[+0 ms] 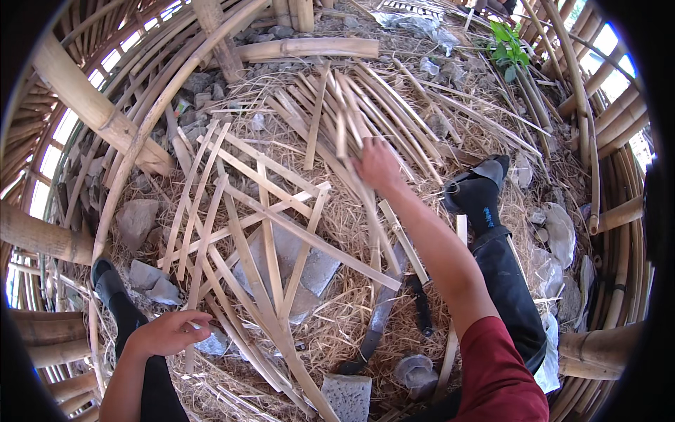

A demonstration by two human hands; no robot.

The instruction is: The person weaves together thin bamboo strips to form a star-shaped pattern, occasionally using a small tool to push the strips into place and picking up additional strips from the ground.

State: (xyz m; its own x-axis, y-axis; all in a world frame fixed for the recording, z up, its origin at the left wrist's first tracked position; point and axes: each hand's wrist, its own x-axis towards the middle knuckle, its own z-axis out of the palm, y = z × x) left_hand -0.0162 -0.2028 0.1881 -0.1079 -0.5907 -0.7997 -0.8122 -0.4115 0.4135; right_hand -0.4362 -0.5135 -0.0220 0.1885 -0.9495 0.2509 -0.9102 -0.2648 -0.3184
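My right hand (380, 166) reaches forward, its fingers closed on a bamboo strip (367, 204) blurred by motion, beside a pile of split bamboo strips (394, 105). My left hand (171, 333) hovers over my left leg with fingers loosely curved and apart, holding nothing. Between my hands, pale flat bamboo slats (271, 260) lie crisscrossed over a grey stone slab (320, 271). To the right of the slab rests a machete (380, 316), its dark handle toward me. A smaller black object (422, 306), perhaps a knife or sheath, lies beside it.
Straw and shavings cover the ground (337, 337). A rough grey block (346, 397) sits near me, with a crumpled clear plastic cup (415, 371) beside it. Bamboo poles (98, 112) frame both sides. Stones (138, 224) lie at left, and a leafy green plant (508, 49) grows far right.
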